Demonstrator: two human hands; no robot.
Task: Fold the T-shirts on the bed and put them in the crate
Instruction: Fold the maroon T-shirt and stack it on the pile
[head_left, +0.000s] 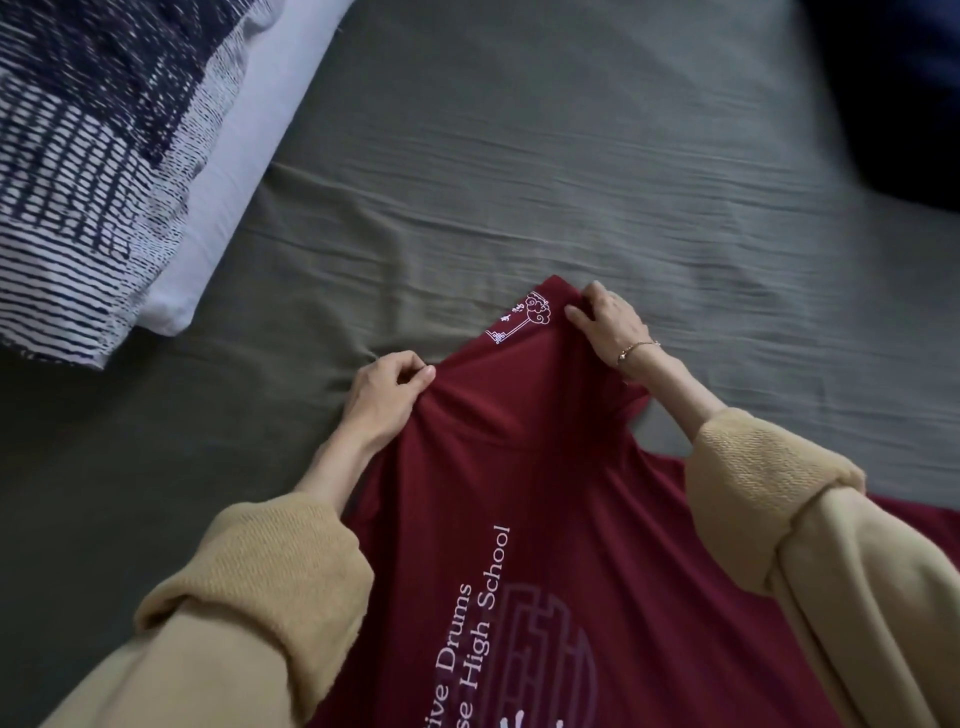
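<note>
At far left a patterned navy-and-white pillow (88, 156) lies on a plain white pillow (228, 171), both at the edge of the grey-green sheet (545, 182). Your left hand (382, 392) is curled, thumb and fingers pinching a fold of the dark red T-shirt (545, 519) at its upper left edge. The shirt is raised off the sheet between your hands and drapes down toward you, white lettering running sideways across it above a pale round design. Its top corner peaks between the hands, carrying a small white key-shaped print (522, 317). Your right hand (608, 322), a thin bracelet (636, 351) at the wrist, grips the shirt just beside that print, fingers bent over the cloth. Tan sleeves (249, 597) cover both forearms. A dark blue cloth (904, 93) fills the upper right corner.
</note>
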